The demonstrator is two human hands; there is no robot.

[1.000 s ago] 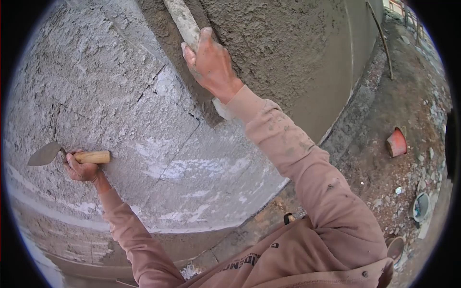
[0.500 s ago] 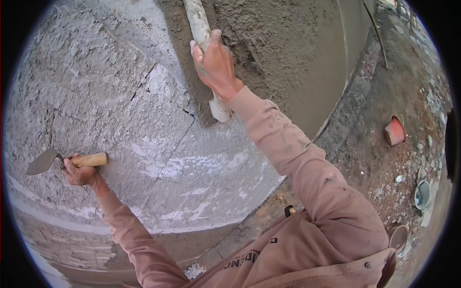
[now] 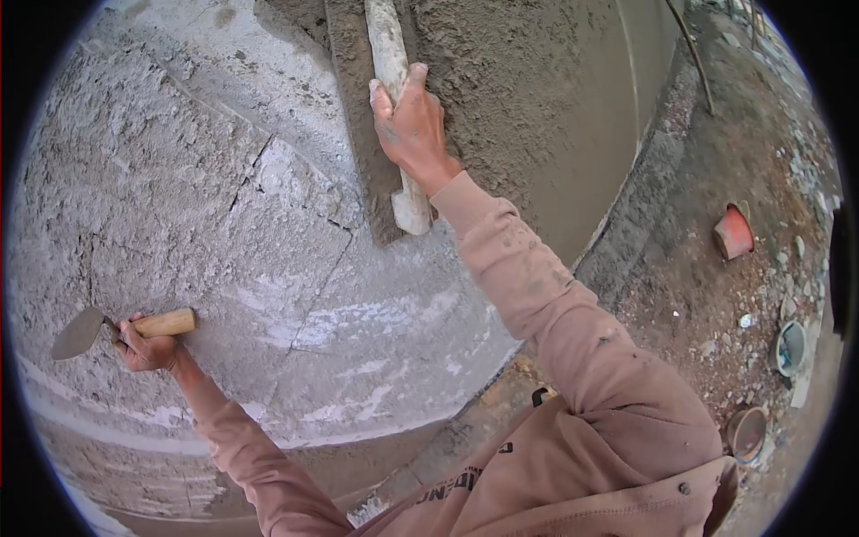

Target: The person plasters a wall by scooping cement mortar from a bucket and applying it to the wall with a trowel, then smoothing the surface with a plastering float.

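Observation:
My right hand (image 3: 413, 125) is wrapped around the pale, mortar-crusted handle (image 3: 386, 45) of a plastering float. Its long board (image 3: 380, 210) lies against the wall, at the edge of rough wet mortar (image 3: 501, 89). Low on the left, my left hand (image 3: 150, 347) is closed on a pointing trowel, with the wooden grip (image 3: 170, 323) showing past the thumb side. The trowel's metal blade (image 3: 78, 333) points left, and no load of mortar is visible on it. Part of the float's face is hidden against the wall.
Bare grey wall (image 3: 179, 197) with cracks spreads across the left. Smoother plaster (image 3: 582, 170) lies right of the rough mortar. On the rubble-strewn ground are a red bucket (image 3: 735, 234), a pale bucket (image 3: 789, 349) and a brownish container (image 3: 746, 433). A thin stick (image 3: 696, 58) leans at upper right.
The float and my right hand have shifted slightly right and down, and wet mortar shows left of the board. My left hand with the trowel sits a little lower in view.

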